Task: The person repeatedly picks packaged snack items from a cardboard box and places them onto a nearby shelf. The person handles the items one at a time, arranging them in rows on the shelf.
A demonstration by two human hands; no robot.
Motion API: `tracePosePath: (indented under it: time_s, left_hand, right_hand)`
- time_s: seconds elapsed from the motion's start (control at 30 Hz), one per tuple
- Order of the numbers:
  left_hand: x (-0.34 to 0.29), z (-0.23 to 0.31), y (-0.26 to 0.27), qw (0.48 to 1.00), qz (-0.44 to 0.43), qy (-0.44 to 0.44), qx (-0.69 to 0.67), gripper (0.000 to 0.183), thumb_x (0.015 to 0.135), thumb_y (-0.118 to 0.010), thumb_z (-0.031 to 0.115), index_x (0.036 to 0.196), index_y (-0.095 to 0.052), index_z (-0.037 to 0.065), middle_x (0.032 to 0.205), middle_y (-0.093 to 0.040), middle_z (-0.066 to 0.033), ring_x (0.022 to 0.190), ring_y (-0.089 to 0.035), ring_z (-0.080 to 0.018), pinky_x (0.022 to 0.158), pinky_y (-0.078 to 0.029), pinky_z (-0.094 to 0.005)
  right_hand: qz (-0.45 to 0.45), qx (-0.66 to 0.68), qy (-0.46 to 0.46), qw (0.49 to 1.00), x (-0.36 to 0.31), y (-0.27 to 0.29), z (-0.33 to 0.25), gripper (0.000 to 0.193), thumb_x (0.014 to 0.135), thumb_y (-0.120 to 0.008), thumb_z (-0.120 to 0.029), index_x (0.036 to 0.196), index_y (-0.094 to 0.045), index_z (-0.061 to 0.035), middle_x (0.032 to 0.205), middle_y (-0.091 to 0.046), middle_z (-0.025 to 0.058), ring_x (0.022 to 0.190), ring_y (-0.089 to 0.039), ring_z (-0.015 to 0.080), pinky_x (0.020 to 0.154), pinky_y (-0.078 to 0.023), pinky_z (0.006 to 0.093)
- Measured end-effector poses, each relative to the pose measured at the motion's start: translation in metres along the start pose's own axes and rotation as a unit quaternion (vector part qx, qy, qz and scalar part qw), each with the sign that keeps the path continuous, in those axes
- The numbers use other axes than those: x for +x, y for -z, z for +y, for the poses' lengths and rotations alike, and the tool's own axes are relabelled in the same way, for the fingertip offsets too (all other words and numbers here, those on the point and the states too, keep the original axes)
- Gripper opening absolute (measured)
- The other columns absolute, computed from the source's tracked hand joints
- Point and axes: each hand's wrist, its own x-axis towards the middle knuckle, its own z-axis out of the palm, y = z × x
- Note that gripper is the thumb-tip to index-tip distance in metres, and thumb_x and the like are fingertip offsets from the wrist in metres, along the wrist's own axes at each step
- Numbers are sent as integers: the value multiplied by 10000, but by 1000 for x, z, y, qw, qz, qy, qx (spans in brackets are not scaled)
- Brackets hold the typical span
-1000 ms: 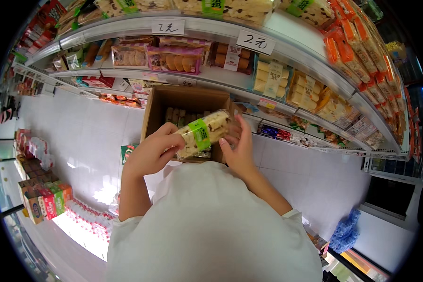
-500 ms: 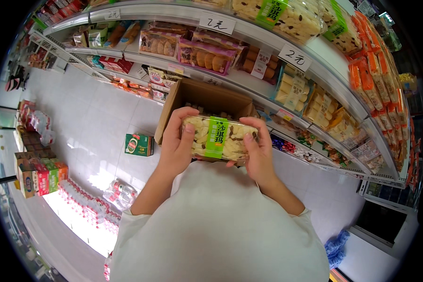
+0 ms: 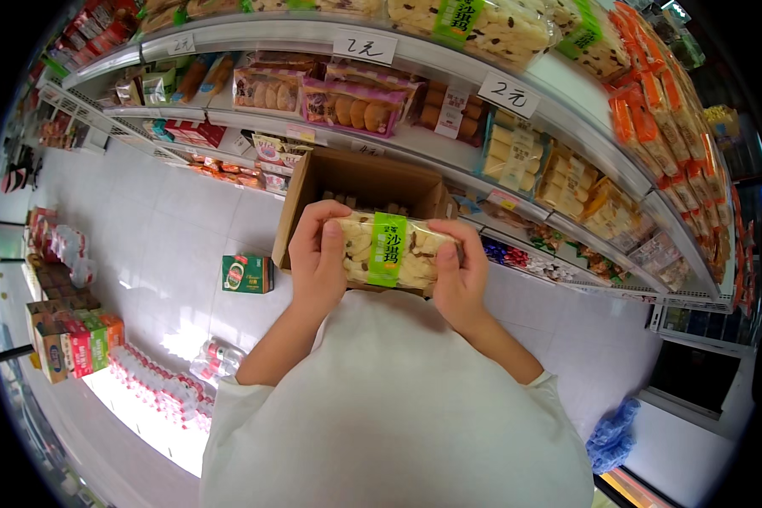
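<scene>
A clear-wrapped block of pale pastry [image 3: 414,254] with raisins and a green label band lies level between my two hands, in front of my chest. My left hand [image 3: 317,256] is closed on its left end, thumb on top. Around the right end curl the fingers of my right hand [image 3: 463,269], its thumb also on top. Just beyond the pastry stands an open cardboard box [image 3: 295,210], whose far and side walls show. Several packs sit inside the box, partly hidden by the pastry.
Curved store shelves [image 3: 288,115] with packaged breads fill the far side, with similar raisin pastry packs [image 3: 508,34] on the upper level. Orange packets [image 3: 665,127] hang at the right. A green carton [image 3: 247,274] stands on the floor to the left, near wrapped bottles [image 3: 218,359].
My view has shifted slightly, with the shelves moving a little left. Both hands keep hold of the pastry, which has stayed nearly in place before me.
</scene>
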Motion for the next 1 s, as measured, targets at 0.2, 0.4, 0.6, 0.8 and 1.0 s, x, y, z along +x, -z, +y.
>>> tracePosePath:
  time_s: [0.2, 0.4, 0.6, 0.8, 1.0]
  left_hand:
    - [5, -7, -2, 994, -41, -99, -4, 197, 1086, -492, 115, 1221, -579, 0, 1197, -613, -105, 1070, -578, -171, 962, -453, -287]
    - [23, 2, -12, 923, -200, -325, 52, 306, 1071, -549, 205, 1293, -581, -3, 1244, -628, -179, 1048, -653, -263, 854, -548, -380]
    - [25, 4, -16, 970, -81, -229, -24, 533, 1058, -558, 191, 1526, -384, 5, 1365, -567, -169, 1128, -647, -256, 840, -578, -344]
    - [22, 3, 10, 980, -137, -141, 22, 351, 1042, -536, 90, 1384, -524, 15, 1277, -587, -141, 1027, -677, -204, 832, -564, -317]
    - [14, 6, 4, 970, -196, -138, 34, 270, 973, -549, -31, 1227, -637, -8, 1208, -598, -124, 987, -686, -199, 817, -549, -306]
  right_hand:
    - [-42, 3, -26, 999, 13, 22, -4, 275, 1035, -644, -215, 1226, -640, -16, 1278, -632, 124, 1223, -597, 199, 1012, -488, 323]
    - [-235, -315, 76, 916, 45, 39, -72, 554, 719, -889, -210, 1214, -679, -77, 1189, -686, 151, 1074, -680, 330, 910, -552, 404]
    - [-151, -428, 103, 885, 79, 72, -106, 585, 717, -901, -187, 1242, -667, -80, 1080, -733, 144, 963, -722, 347, 855, -585, 411]
    - [95, -589, 17, 802, 163, 124, -178, 541, 823, -845, -224, 1288, -607, -83, 1108, -734, 161, 1043, -714, 351, 857, -568, 464]
    - [14, -686, 15, 727, 253, 143, -151, 543, 815, -864, -202, 1279, -602, -102, 1152, -728, 159, 1067, -705, 339, 895, -557, 481]
